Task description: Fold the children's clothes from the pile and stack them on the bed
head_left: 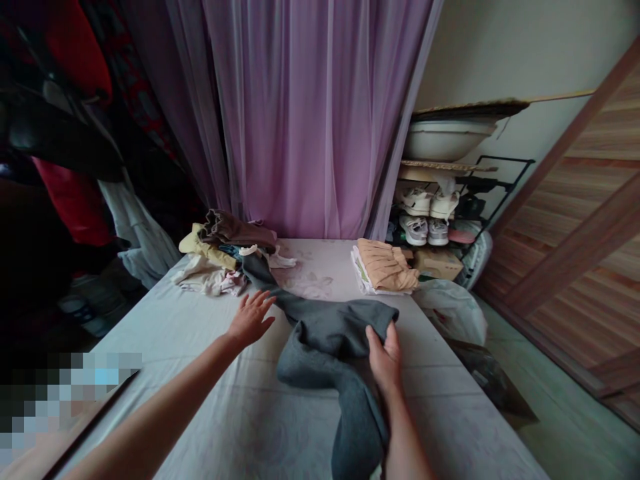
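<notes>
A dark grey long-limbed garment point(325, 327) lies rumpled across the table. One narrow sleeve or leg runs to the far left pile, and another hangs down toward me. Whether it is a top or trousers I cannot tell. My right hand point(386, 350) grips its right edge, thumb on top and the fingers partly hidden. To the left of the cloth, my left hand point(251, 320) is held with fingers stretched out and nothing in it. Its fingertips are close to the narrow grey limb; contact is unclear.
A loose clothes pile point(220, 257) sits at the table's far left. Folded clothes, a peach garment point(385, 263) on top, lie at the far right. Beyond are a purple curtain point(295, 120) and a shoe rack point(475, 193). A clear plastic bag point(457, 310) stands beside the table.
</notes>
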`<state>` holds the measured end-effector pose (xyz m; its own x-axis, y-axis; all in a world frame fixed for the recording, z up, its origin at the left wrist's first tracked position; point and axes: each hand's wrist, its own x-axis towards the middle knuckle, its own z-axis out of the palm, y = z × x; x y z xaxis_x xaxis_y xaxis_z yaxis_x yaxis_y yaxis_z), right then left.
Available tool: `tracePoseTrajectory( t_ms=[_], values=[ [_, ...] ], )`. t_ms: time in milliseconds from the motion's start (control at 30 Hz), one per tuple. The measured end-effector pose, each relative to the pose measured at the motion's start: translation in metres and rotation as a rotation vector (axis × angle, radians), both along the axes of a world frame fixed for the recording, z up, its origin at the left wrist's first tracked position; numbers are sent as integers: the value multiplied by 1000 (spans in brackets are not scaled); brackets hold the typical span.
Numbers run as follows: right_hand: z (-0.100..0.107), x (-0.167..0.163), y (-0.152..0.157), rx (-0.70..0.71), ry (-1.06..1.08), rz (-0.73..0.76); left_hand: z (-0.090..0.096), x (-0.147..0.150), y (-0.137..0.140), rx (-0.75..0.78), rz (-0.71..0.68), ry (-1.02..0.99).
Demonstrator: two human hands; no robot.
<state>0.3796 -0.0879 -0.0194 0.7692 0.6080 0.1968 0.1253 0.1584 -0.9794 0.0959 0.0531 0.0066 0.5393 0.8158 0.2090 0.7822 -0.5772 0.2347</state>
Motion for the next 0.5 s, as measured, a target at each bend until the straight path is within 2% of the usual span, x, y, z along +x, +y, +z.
tracePoseTrajectory(
  t_ms=[100,200,267,367,433,500],
  values=[
    [45,5,6,21,-301,137,5,2,-3,-62,6,-76],
    [93,4,20,93,-505,258,23,10,-4,-153,-19,-288],
    [117,-4,31,116,-569,366,45,18,-7,-242,-63,-467],
    [139,-25,39,81,-563,544,88,29,-14,-313,-214,-645],
    [149,-40,39,20,-540,634,116,32,-17,-314,-338,-656],
    [158,-53,36,-46,-586,717,138,31,-17,-392,-408,-605]
  ],
)
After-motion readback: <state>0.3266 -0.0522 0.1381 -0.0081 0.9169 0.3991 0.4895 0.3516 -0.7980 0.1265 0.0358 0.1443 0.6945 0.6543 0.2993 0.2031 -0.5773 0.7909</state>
